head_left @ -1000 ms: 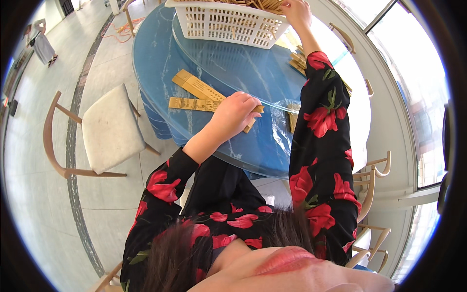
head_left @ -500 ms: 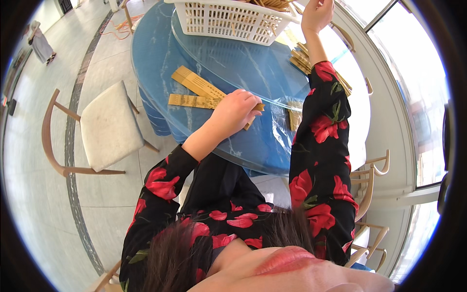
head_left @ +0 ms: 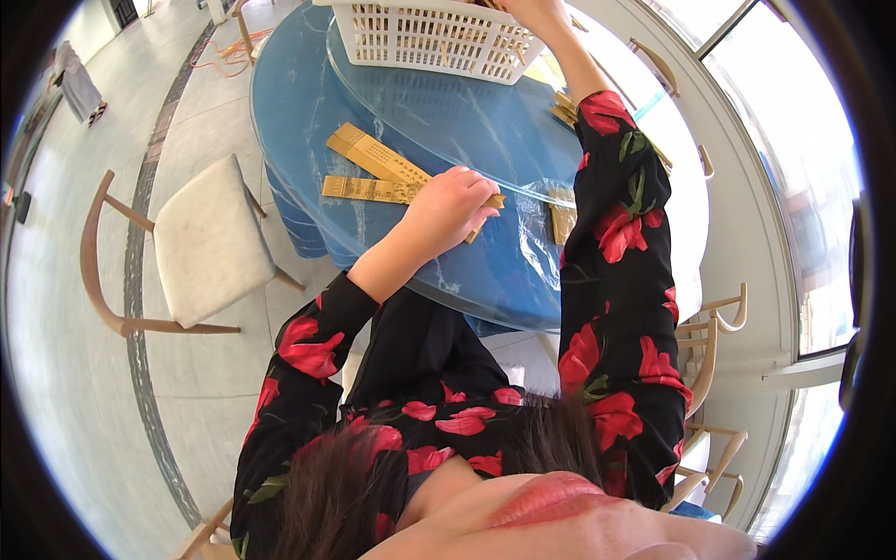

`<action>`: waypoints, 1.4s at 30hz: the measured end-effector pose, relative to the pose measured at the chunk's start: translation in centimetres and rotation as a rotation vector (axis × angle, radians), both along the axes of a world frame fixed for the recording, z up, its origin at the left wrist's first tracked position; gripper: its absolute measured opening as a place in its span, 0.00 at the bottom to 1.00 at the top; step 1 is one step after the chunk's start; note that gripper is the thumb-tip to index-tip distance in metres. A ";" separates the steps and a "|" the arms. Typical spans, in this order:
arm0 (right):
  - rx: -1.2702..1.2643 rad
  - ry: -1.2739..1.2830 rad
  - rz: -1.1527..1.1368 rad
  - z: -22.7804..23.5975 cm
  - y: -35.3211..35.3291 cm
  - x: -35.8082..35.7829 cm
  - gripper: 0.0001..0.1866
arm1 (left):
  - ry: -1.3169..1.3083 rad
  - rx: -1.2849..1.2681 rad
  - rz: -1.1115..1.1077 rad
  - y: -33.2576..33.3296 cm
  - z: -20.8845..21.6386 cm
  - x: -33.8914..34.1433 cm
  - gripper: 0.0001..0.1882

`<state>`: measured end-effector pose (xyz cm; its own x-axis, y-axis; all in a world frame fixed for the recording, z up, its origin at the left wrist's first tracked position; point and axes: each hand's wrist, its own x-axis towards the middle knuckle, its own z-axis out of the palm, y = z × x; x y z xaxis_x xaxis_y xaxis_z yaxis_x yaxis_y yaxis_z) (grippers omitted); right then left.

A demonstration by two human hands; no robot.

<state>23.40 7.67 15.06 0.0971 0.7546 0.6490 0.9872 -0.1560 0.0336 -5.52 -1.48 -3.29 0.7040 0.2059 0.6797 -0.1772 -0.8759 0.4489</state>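
Observation:
My left hand [head_left: 448, 207] rests near the front of the blue table, its fingers closed on a narrow gold paper sleeve [head_left: 494, 201], whose end sticks out past the fingertips. Two flat gold printed sleeves [head_left: 359, 149] lie fanned out to the left of that hand, partly under it. At the top edge of the view, my right hand [head_left: 539, 11] is over the right end of a white plastic basket [head_left: 411, 45]. Its fingers are mostly cut off by the picture's edge, so whether they hold anything cannot be seen. Thin wooden sticks show through the basket's slots.
The round table [head_left: 299, 121] has a blue marbled cover and a raised glass disc. A clear plastic wrapper [head_left: 534, 233] lies beside a gold packet [head_left: 563, 219]. More gold sleeves [head_left: 564, 109] sit behind my right forearm. A cushioned chair [head_left: 210, 243] stands at the left.
My right hand has moved left, from beyond the basket's right side to over its right end. My left hand has hardly moved and keeps its hold on the gold sleeve.

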 end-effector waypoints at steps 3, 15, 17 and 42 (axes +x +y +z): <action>-0.119 0.187 -0.090 -1.4 2.3 0.5 0.15 | -0.006 0.014 0.010 -0.1 -0.1 0.2 0.13; 0.030 0.298 -0.028 -3.4 6.1 1.5 0.09 | -0.032 0.051 0.003 -0.3 0.1 0.0 0.14; 0.161 0.116 -0.034 -3.3 5.8 0.3 0.08 | -0.038 0.059 0.007 0.0 -0.1 0.1 0.14; 0.283 1.583 0.816 -2.3 -23.2 -3.9 0.28 | -0.142 0.033 0.099 0.7 0.2 0.0 0.16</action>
<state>19.49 -15.53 12.79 0.3872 0.8189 0.4236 -0.1231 0.5012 -0.8565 -5.47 -0.74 -3.13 0.5775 0.2455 0.7786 -0.1488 -0.9061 0.3961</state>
